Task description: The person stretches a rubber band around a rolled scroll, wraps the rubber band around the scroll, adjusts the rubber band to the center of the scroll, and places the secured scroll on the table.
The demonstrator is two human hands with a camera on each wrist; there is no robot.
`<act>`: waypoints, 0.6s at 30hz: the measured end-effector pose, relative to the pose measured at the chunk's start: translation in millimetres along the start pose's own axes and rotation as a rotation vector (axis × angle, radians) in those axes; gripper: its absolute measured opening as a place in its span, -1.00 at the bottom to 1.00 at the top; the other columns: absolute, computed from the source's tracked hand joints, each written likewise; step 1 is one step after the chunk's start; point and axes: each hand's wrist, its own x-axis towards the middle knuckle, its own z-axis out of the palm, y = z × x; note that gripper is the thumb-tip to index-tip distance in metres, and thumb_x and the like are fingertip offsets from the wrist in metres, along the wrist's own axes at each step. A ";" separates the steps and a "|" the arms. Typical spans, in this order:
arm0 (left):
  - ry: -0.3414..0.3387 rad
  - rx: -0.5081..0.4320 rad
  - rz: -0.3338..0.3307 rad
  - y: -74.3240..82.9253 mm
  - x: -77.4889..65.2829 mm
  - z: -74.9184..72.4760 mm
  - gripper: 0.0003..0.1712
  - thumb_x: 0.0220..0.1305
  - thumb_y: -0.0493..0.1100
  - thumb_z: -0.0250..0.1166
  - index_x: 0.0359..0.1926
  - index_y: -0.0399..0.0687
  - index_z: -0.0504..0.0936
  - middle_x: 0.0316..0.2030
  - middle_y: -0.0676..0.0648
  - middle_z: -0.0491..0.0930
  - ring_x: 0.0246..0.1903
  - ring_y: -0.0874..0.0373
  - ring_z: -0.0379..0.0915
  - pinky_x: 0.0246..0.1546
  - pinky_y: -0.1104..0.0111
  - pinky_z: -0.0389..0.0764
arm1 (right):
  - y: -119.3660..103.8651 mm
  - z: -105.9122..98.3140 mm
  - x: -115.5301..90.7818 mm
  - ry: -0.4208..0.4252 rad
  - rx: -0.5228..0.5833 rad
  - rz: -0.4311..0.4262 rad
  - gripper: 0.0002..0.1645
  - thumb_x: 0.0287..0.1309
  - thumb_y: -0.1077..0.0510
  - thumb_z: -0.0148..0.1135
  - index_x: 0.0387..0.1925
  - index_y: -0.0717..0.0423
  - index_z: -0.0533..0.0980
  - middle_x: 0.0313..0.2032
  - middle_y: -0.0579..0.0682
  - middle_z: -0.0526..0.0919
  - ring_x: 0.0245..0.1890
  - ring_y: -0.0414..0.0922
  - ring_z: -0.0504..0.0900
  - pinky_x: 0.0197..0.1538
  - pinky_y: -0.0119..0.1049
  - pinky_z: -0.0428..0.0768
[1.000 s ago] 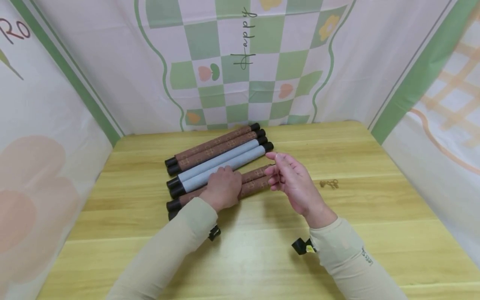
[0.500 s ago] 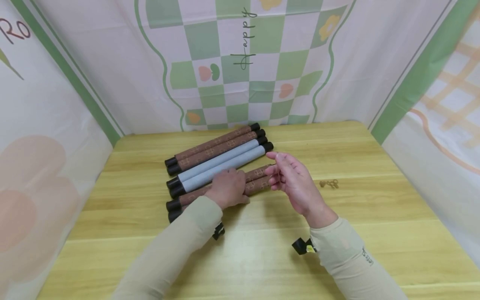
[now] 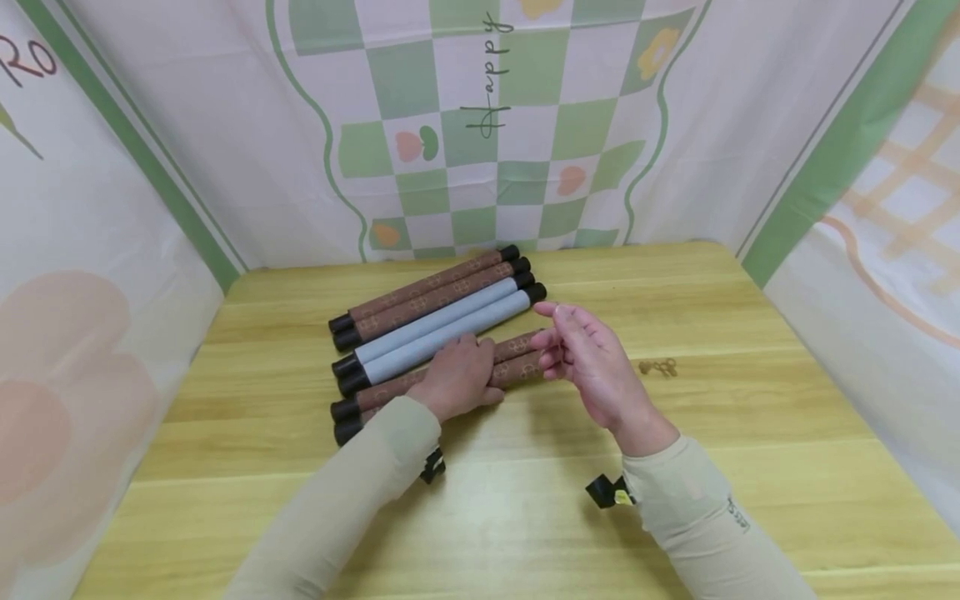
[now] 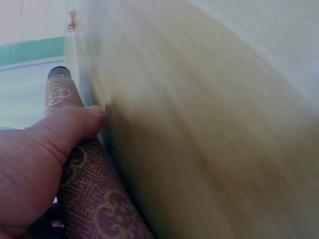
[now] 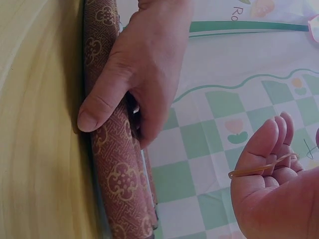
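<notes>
Two brown patterned scrolls [image 3: 517,360] with black end knobs lie side by side at the front of the group. My left hand [image 3: 461,379] grips this pair near the middle, its thumb on the near side and its fingers over the top. In the left wrist view the thumb presses along one patterned scroll [image 4: 94,194]. Just beyond the scrolls' right end, my right hand [image 3: 588,367] is raised with curled fingers. A thin tan rubber band [image 5: 254,171] runs across those fingers in the right wrist view.
Behind the held pair lie two light grey-blue scrolls [image 3: 442,337] and two more brown scrolls [image 3: 442,287], all slanting up to the right. Several loose rubber bands [image 3: 658,367] rest on the wooden table [image 3: 510,517] at right. A printed checkered cloth [image 3: 480,192] hangs behind.
My left hand has slid slightly right along the front brown scrolls, and its thumb now shows on the near side. The right hand has stayed almost still.
</notes>
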 end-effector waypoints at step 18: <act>0.172 0.061 0.049 3.9 -13.2 1.9 -0.28 0.35 0.18 0.27 0.32 -0.21 0.43 -0.04 -0.18 0.57 -0.14 -0.05 0.57 -0.19 0.05 0.67 | -5.9 -4.2 -0.3 0.011 0.006 -0.020 -0.39 0.61 -0.23 -0.10 0.38 0.06 0.40 -0.19 -0.11 0.66 -0.30 -0.20 0.60 -0.23 -0.35 0.65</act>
